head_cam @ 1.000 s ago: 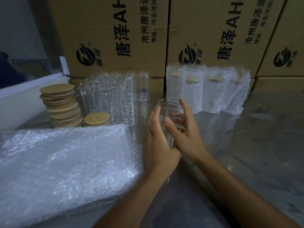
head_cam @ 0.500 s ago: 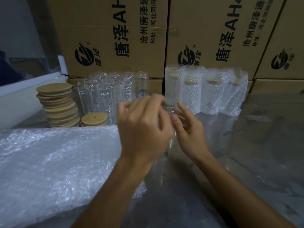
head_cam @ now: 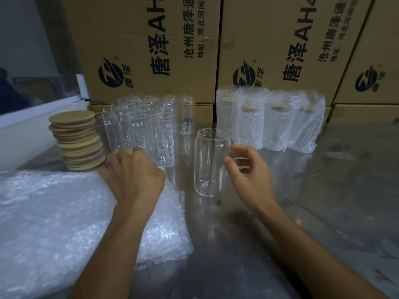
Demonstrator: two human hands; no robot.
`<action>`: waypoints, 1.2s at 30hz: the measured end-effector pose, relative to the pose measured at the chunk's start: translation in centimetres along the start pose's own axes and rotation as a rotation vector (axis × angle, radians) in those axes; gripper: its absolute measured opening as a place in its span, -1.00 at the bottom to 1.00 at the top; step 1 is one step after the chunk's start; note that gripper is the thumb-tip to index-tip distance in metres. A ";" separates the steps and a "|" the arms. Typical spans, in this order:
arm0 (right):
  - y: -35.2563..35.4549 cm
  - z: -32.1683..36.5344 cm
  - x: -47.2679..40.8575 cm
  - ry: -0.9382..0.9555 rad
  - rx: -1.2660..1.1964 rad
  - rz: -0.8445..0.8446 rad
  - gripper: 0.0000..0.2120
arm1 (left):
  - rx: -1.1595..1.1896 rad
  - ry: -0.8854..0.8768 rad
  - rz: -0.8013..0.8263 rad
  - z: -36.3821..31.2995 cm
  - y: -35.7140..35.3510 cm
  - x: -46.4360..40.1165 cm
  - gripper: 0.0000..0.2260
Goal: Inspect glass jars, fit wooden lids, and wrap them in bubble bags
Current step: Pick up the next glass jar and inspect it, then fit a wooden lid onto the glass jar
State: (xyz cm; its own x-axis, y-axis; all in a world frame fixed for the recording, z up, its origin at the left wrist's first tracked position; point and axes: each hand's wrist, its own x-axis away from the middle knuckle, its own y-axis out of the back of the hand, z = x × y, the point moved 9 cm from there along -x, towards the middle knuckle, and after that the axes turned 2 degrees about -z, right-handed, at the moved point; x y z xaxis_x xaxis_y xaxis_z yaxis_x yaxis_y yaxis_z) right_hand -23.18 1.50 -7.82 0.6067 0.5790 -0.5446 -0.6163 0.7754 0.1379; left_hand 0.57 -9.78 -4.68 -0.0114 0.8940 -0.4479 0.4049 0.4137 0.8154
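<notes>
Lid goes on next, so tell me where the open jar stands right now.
In the head view the open jar stands upright at centre on the metal table, beside the right hand, in front of the wrapped jars.

Three brown cardboard cartons stand stacked behind the counter, each printed in black. The left carton (head_cam: 151,50) shows a round logo with a slanted Z-like mark and a small ® sign, then large characters 唐泽 followed by "AH", cut off at the top edge. Smaller print beside it reads 沧州唐泽通 and 地址:河北河间, also cut off. The middle carton (head_cam: 280,50) repeats the same logo and wording. The right carton (head_cam: 375,61) shows only the logo.
</notes>
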 end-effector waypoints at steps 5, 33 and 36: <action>0.1 -0.5 -0.2 -0.023 0.026 -0.008 -0.86 | 0.024 0.014 -0.039 0.5 -0.1 -0.2 -0.76; 1.5 2.7 0.2 0.181 -0.016 -0.125 -0.78 | 0.454 -0.547 -0.648 -5.6 5.6 4.7 -0.70; 1.1 4.8 0.9 0.372 0.035 -0.115 -0.52 | 0.485 -0.682 -0.699 -7.3 6.0 6.6 -0.73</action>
State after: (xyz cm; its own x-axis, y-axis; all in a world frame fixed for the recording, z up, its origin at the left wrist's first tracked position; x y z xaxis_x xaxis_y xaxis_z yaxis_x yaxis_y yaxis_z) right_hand -20.93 4.13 -4.24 0.4438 0.3620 -0.8198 -0.5335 0.8417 0.0829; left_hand -3.79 -0.15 -0.11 0.0693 0.1421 -0.9874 0.8250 0.5483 0.1369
